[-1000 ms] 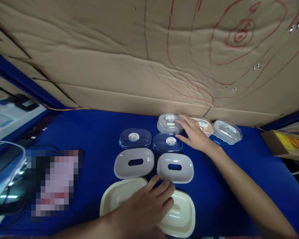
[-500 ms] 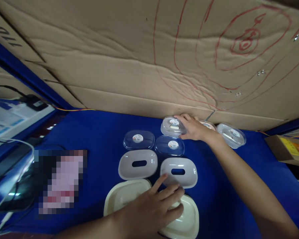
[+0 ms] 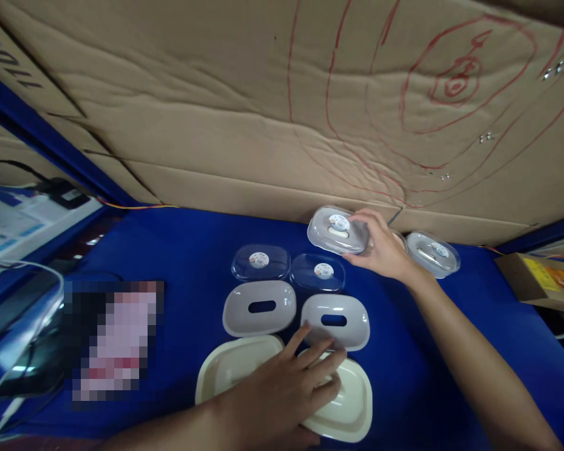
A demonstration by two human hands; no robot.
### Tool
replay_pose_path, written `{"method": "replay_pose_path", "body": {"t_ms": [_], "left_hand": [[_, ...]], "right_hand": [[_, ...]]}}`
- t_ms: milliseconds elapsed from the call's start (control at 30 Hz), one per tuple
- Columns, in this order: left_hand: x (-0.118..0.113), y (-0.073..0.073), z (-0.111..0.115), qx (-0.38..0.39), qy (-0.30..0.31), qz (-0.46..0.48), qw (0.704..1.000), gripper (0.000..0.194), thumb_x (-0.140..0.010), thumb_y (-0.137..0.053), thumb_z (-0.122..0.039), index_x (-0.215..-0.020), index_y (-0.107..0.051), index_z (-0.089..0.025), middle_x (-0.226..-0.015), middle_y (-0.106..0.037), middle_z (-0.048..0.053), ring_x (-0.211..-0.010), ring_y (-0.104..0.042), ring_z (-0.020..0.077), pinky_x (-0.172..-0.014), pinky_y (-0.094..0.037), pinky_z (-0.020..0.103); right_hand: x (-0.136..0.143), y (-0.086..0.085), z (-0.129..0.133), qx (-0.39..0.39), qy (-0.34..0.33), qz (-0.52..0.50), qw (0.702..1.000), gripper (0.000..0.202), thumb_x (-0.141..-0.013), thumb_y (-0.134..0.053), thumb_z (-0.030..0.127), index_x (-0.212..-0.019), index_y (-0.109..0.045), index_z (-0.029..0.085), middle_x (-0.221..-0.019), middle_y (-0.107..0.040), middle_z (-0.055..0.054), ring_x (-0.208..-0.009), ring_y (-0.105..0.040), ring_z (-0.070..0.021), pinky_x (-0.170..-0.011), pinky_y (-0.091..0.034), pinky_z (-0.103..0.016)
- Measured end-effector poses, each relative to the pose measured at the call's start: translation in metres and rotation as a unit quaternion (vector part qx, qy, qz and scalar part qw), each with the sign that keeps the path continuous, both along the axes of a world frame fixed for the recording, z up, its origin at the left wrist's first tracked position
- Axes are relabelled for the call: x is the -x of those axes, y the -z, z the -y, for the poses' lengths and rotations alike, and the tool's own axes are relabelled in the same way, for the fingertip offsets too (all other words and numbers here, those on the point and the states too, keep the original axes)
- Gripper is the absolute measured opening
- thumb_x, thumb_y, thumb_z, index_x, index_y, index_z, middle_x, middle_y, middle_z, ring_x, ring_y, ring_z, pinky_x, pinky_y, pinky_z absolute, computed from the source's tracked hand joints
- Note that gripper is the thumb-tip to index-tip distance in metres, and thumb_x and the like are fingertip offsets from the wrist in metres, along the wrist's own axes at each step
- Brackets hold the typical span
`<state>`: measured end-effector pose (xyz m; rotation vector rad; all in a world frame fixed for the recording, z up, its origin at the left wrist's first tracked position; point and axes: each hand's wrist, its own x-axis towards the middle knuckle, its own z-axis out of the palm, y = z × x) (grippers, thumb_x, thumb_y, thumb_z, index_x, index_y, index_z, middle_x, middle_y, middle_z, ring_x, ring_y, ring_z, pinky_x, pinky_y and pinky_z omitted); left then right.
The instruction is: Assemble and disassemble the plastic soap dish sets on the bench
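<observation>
My right hand [image 3: 380, 244] grips a soap box with a clear lid and a round label [image 3: 331, 230] by its right end, tilted at the back of the table. My left hand [image 3: 301, 382] is spread over a cream tray [image 3: 352, 407], its fingertips reaching the near edge of a grey slotted insert [image 3: 357, 322]. Another cream tray [image 3: 230, 360] lies partly under my left forearm, with a second grey insert [image 3: 235, 310] beyond it. Two clear lids with labels, a left one [image 3: 275, 266] and a right one [image 3: 305, 275], lie behind the inserts.
Another lidded soap box [image 3: 435, 255] stands at the back right, and one more is partly hidden behind my right hand. A cardboard wall [image 3: 192, 125] closes off the back. An open carton [image 3: 521, 282] sits at the right edge; cables [image 3: 37, 266] and a blurred patch [image 3: 122, 338] are on the left.
My right hand has raised and tilted the lidded soap box off the table, shifting it slightly right and closer. My left hand stays almost where it was over the cream tray.
</observation>
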<state>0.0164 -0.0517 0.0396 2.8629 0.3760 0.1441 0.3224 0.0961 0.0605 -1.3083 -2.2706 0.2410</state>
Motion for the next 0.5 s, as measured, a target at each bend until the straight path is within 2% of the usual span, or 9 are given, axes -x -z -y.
{"method": "replay_pose_path", "body": {"t_ms": [133, 233, 333, 400, 500], "left_hand": [[0.002, 0.002, -0.002, 0.006, -0.007, -0.007, 1.000, 0.063, -0.096, -0.078, -0.058, -0.140, -0.061, -0.016, -0.167, -0.049, 0.011, -0.156, -0.041, 0.0344, -0.132, -0.021, 0.057], [0.004, 0.002, -0.005, 0.031, -0.011, -0.001, 0.999, 0.071, -0.093, -0.081, -0.058, -0.146, -0.058, -0.017, -0.169, -0.047, 0.014, -0.158, -0.039, 0.0370, -0.134, -0.017, 0.061], [0.008, -0.003, -0.010, 0.100, -0.020, 0.043, 0.994, 0.087, -0.090, -0.080, -0.067, -0.157, -0.048, -0.023, -0.168, -0.047, 0.017, -0.158, -0.040, 0.0397, -0.133, -0.018, 0.066], [0.009, -0.010, -0.013, 0.173, -0.097, 0.113, 0.974, 0.097, -0.088, -0.080, -0.071, -0.164, -0.036, -0.030, -0.167, -0.047, 0.017, -0.155, -0.044, 0.0396, -0.130, -0.029, 0.065], [0.005, -0.022, -0.018, 0.294, -0.246, 0.248, 0.890, 0.119, -0.082, -0.086, -0.070, -0.170, -0.012, -0.036, -0.171, -0.038, 0.018, -0.150, -0.052, 0.0374, -0.120, -0.049, 0.056]], "right_hand": [[-0.015, 0.004, 0.035, -0.012, 0.024, -0.115, 0.993, 0.074, -0.085, -0.085, 0.051, -0.144, -0.045, 0.032, -0.148, -0.050, -0.012, -0.140, -0.054, -0.0350, -0.119, -0.047, -0.054], [-0.023, 0.011, 0.066, 0.027, 0.025, -0.180, 0.983, 0.072, -0.087, -0.084, 0.053, -0.144, -0.043, 0.034, -0.152, -0.048, -0.012, -0.148, -0.049, -0.0347, -0.123, -0.045, -0.055], [-0.022, 0.014, 0.096, 0.058, 0.027, -0.225, 0.972, 0.069, -0.089, -0.081, 0.056, -0.143, -0.043, 0.036, -0.154, -0.045, -0.012, -0.153, -0.043, -0.0361, -0.128, -0.040, -0.058], [-0.017, 0.012, 0.113, 0.072, 0.025, -0.247, 0.966, 0.070, -0.088, -0.080, 0.059, -0.144, -0.043, 0.037, -0.155, -0.044, -0.012, -0.153, -0.043, -0.0381, -0.129, -0.038, -0.060], [-0.008, 0.008, 0.132, 0.089, -0.008, -0.267, 0.959, 0.074, -0.086, -0.081, 0.060, -0.146, -0.043, 0.039, -0.155, -0.043, -0.012, -0.153, -0.043, -0.0404, -0.126, -0.043, -0.061]]}}
